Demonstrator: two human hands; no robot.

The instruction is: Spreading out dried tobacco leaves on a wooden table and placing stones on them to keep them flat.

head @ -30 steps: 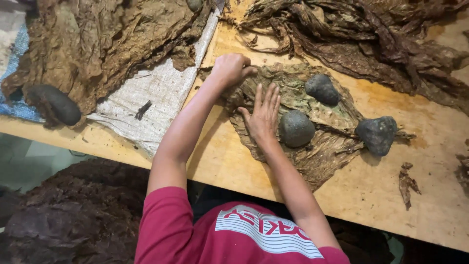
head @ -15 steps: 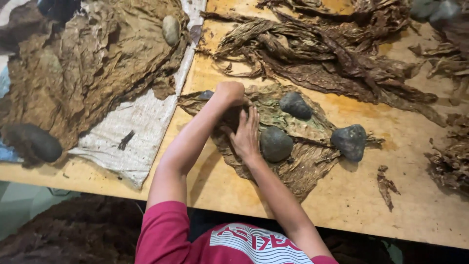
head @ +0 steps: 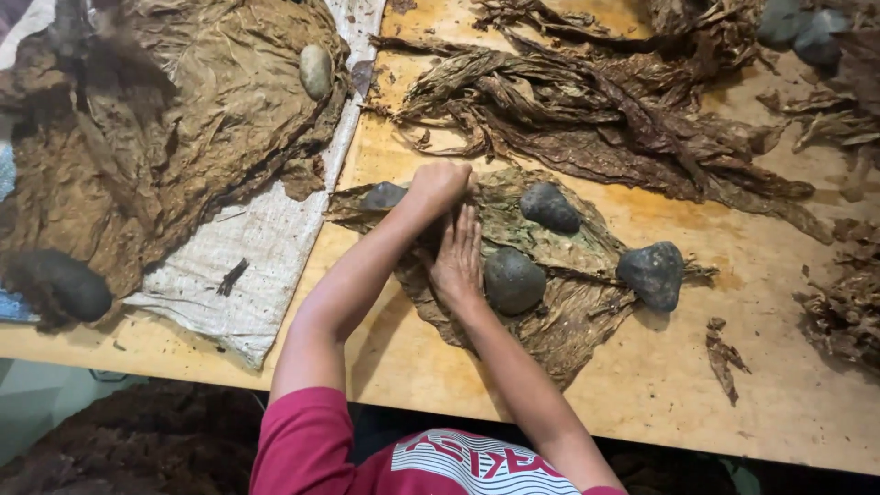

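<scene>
Brown leaf point(head: 550, 321) — right hand point(head: 458, 257) flat on it; left hand point(head: 438, 186) seemingly fisted.

both hands point(head: 449, 225) press flat leaf point(head: 559, 312) w/ 4 stones point(head: 513, 280) on wood table point(head: 642, 394).

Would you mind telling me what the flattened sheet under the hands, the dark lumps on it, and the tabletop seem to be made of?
The sheet looks like a dried leaf, probably tobacco: brown-green, matte, wrinkled, with a midrib. The lumps look like stones: grey, dull, rounded and irregular. The tabletop seems to be unfinished plywood: pale yellow with faint grain. The left hand and right hand both press on the leaf.
</scene>
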